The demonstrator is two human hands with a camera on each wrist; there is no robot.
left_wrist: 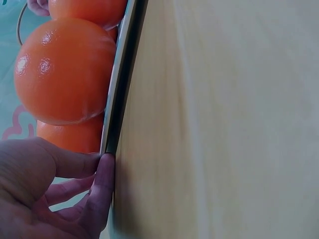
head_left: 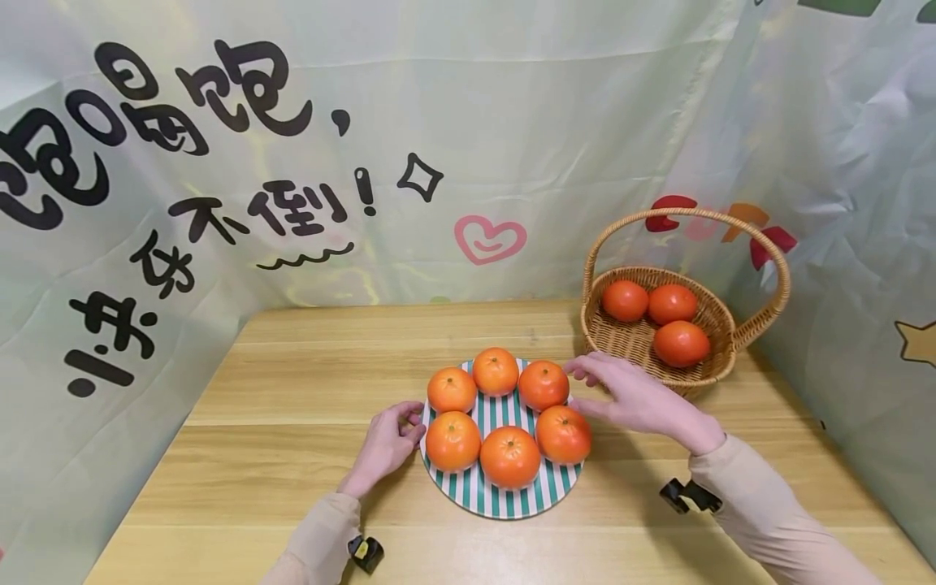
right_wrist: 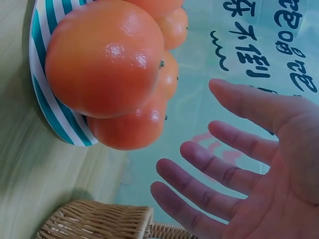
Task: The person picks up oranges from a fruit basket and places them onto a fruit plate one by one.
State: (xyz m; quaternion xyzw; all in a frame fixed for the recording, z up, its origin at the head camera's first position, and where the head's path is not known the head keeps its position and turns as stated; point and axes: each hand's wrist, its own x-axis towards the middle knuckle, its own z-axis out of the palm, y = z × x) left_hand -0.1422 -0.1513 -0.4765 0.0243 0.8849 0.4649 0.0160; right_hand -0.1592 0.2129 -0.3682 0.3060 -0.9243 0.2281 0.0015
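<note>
A round plate [head_left: 504, 505] with green and white stripes lies on the table, bearing a ring of several orange tangerine-like fruits [head_left: 510, 457]. My left hand [head_left: 387, 443] is at its left edge. In the left wrist view, that hand's thumb and finger [left_wrist: 103, 172] pinch the plate's rim [left_wrist: 119, 94], the thumb on the upper side. My right hand [head_left: 629, 394] hovers beside the plate's right side, holding nothing. In the right wrist view its fingers [right_wrist: 199, 191] are spread and apart from the nearest fruit [right_wrist: 107, 59].
At the back right stands a wicker basket [head_left: 720, 370] with a tall arched handle. It holds three redder round fruits [head_left: 682, 344]. Printed cloth [head_left: 409, 106] hangs behind and beside the wooden table [head_left: 292, 390].
</note>
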